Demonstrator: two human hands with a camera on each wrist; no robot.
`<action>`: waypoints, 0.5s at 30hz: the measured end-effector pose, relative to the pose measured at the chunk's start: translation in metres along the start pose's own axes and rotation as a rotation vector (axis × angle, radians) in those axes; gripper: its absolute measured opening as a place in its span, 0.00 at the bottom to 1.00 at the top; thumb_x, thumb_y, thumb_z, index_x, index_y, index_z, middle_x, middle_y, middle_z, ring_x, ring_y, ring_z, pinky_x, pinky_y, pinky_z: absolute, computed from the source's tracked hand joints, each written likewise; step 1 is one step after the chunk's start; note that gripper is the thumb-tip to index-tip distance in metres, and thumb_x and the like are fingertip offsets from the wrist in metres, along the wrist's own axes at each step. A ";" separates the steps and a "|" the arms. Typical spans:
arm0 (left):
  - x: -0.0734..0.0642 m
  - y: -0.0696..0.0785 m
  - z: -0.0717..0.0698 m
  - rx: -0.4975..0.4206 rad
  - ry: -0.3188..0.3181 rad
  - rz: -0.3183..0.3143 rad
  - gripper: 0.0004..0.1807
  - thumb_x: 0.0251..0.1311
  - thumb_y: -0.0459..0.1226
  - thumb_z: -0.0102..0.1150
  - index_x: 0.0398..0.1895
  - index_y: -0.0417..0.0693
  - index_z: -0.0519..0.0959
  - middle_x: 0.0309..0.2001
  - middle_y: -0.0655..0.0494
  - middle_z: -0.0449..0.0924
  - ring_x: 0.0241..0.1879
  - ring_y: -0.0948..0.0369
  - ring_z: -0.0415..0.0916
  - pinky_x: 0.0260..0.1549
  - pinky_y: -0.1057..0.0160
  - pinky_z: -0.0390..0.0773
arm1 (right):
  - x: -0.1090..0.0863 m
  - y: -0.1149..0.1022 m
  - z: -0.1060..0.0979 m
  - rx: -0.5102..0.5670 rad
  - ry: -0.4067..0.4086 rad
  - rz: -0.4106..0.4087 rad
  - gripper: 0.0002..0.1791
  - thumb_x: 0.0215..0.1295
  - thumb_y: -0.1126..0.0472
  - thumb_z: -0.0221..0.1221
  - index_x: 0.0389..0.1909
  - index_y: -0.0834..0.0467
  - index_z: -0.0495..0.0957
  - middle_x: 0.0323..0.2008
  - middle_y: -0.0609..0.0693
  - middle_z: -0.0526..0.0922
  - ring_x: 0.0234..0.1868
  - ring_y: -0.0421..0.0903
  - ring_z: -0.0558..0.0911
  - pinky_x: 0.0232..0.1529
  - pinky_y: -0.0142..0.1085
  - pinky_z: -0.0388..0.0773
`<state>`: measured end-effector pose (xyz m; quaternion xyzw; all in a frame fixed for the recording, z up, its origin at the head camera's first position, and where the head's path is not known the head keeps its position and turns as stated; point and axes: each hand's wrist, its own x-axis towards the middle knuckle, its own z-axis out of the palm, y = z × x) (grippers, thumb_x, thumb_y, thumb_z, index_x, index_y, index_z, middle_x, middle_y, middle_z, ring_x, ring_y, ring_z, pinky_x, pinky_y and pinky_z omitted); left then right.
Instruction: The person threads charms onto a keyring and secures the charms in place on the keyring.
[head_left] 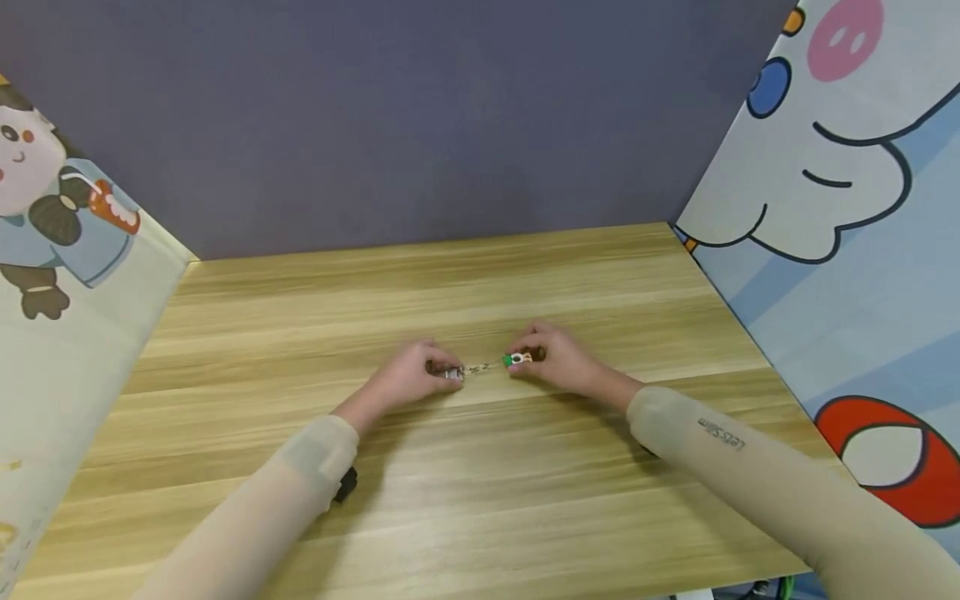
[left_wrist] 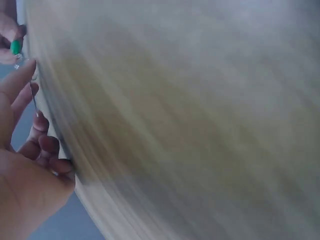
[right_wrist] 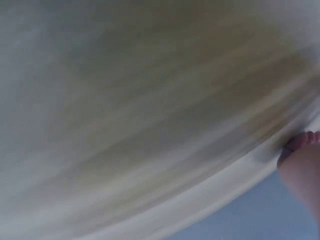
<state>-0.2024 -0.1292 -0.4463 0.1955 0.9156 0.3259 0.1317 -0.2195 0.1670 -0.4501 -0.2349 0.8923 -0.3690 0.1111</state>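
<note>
A keychain is stretched between the two hands just over the wooden table. My left hand pinches its silvery metal end between thumb and fingers. From there a thin gold-coloured chain runs across to a small charm, green at the tip with white and orange-brown behind. The right hand grips that charm, its fingers covering the rear part. In the left wrist view, a thin metal piece shows at the left fingers, and the green tip shows at the other hand. The right wrist view catches only part of the right hand.
The wood-grain table spreads under both arms. A dark grey panel stands along its back edge. Cartoon-printed walls rise at the left and right. Cables show below the front right edge.
</note>
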 end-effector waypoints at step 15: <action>0.000 0.001 -0.001 0.030 -0.003 -0.008 0.21 0.60 0.48 0.78 0.56 0.57 0.89 0.45 0.57 0.85 0.43 0.60 0.77 0.45 0.59 0.78 | -0.002 0.002 0.001 -0.091 -0.010 -0.044 0.18 0.64 0.54 0.75 0.53 0.53 0.90 0.53 0.52 0.81 0.49 0.47 0.80 0.50 0.40 0.79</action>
